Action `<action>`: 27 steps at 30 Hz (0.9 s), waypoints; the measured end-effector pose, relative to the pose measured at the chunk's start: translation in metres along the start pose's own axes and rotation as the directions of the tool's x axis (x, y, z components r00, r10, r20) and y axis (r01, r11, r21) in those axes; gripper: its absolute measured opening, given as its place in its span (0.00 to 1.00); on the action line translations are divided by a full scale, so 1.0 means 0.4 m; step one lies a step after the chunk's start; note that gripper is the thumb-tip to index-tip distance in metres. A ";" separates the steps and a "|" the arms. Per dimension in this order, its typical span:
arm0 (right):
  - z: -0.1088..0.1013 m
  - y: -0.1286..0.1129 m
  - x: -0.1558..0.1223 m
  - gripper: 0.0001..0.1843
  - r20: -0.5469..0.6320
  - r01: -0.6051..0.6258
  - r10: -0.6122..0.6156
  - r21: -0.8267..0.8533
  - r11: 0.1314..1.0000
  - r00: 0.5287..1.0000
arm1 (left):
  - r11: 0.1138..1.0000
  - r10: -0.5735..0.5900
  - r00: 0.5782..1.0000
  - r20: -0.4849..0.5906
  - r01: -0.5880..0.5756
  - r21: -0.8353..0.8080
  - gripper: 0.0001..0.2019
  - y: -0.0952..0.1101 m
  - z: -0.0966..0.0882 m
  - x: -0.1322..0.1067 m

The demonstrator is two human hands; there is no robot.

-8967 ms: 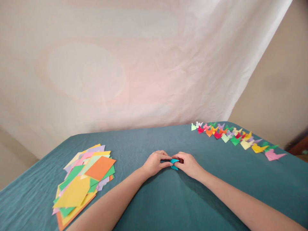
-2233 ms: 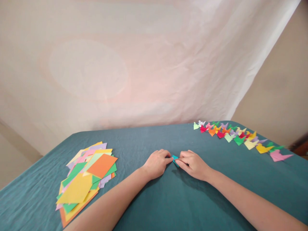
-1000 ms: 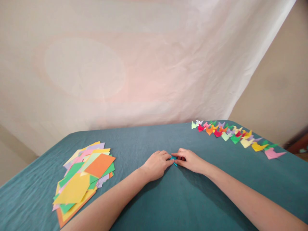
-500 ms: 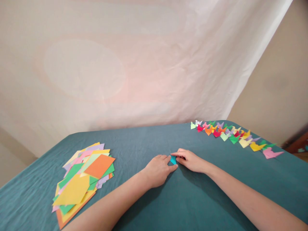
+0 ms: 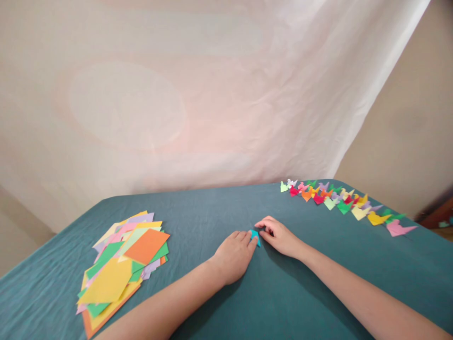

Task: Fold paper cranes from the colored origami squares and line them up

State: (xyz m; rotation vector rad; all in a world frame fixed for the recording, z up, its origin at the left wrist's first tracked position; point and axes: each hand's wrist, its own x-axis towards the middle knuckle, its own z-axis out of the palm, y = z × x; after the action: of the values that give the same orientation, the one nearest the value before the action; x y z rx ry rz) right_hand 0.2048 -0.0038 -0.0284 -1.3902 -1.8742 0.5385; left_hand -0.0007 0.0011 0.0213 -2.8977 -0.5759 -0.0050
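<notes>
A small piece of bright blue folded paper lies on the table in the middle of the head view. My left hand rests over its left side, holding it down with fingers and thumb, so part of the paper is hidden. Just to the right, my right hand hovers with its index finger stretched and its thumb apart from it. The other fingers of that hand are curled. Its thumb tip is close to the paper's right edge; whether it touches, I cannot tell.
On the left lies a loose pile of coloured paper sheets, with an orange sheet on top. Several folded paper birds stand in rows at the back right. A teal cloth covers the table, and a pale curtain hangs behind.
My right hand has let go of the blue paper and drawn slightly away, its index finger lifting. My left thumb has moved onto the paper, and its lower tip shows more.
</notes>
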 end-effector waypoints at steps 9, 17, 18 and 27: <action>-0.002 -0.010 -0.001 0.12 0.019 0.026 -0.026 -0.017 1.000 0.999 | 1.000 -0.002 1.000 -0.026 0.002 -0.005 0.19 -0.002 -0.004 0.001; 0.000 -0.008 0.000 0.12 -0.001 -0.004 0.004 -0.002 1.000 1.000 | 0.997 0.018 0.997 -0.069 -0.023 -0.075 0.16 -0.020 -0.005 0.003; -0.001 -0.008 0.000 0.12 0.001 -0.006 0.006 -0.001 1.000 1.000 | 0.996 0.022 0.997 -0.071 -0.028 -0.082 0.16 -0.022 -0.006 0.003; -0.009 -0.014 -0.001 0.13 0.061 0.019 -0.020 0.024 1.000 0.998 | 0.997 0.013 1.000 -0.025 -0.015 -0.070 0.16 -0.017 -0.015 0.011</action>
State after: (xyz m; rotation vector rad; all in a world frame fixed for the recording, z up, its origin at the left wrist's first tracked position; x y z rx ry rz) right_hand 0.2043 -0.0065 -0.0223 -1.3531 -1.9222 0.5974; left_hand 0.0010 0.0077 0.0285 -2.9653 -0.5625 -0.0602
